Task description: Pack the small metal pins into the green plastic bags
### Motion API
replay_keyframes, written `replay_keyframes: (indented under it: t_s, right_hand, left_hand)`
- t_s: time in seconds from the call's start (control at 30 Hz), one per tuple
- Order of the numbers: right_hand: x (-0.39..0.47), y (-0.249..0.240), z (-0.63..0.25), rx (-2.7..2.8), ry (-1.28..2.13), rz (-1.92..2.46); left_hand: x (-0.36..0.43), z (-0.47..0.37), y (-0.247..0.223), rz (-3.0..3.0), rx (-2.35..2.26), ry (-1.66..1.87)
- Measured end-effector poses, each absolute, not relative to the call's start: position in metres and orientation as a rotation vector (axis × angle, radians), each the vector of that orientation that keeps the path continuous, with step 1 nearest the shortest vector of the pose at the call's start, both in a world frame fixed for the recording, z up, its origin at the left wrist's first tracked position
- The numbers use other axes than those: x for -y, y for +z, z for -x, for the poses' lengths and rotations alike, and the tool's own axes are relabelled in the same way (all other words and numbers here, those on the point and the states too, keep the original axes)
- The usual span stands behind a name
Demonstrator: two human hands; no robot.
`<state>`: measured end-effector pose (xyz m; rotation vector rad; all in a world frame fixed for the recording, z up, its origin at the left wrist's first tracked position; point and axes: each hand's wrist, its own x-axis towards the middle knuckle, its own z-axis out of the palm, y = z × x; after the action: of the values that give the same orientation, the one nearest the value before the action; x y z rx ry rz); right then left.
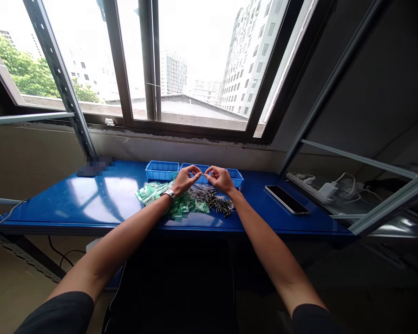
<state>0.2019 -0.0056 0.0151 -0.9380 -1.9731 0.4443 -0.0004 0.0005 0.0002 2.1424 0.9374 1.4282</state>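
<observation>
My left hand (187, 179) and my right hand (220, 179) meet fingertip to fingertip above the blue table. Each is closed in a pinch, and whatever lies between the fingertips is too small to make out. Three blue bins stand in a row at the back: the left bin (162, 170) shows fully, while my hands partly hide the middle bin (195, 167) and the right bin (235, 177). Below my hands lie a heap of green packets (177, 206), some clear and greyish packets (199, 190) and a pile of small dark pins (220, 204).
A phone (287, 199) lies on the right of the blue table (251, 218). Farther right, a power strip (310, 188) holds a white charger (328, 189). Metal shelf posts rise on both sides, with a window behind. A dark blurred item (95, 166) lies at the back left.
</observation>
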Motion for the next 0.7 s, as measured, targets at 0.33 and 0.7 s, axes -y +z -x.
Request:
replay_keyframes:
  t_s: [0.33,0.7]
  right_hand:
    - [0.0103,0.0161,-0.1974,1.931,0.416,0.934]
    - [0.0043,0.0136,-0.1991,2.034,0.48,0.961]
  left_hand:
    - [0.0017,-0.001,-0.001,-2.235,-0.91,1.34]
    - [-0.0004,0.0,0.0003,-2.13,-0.932,1.466]
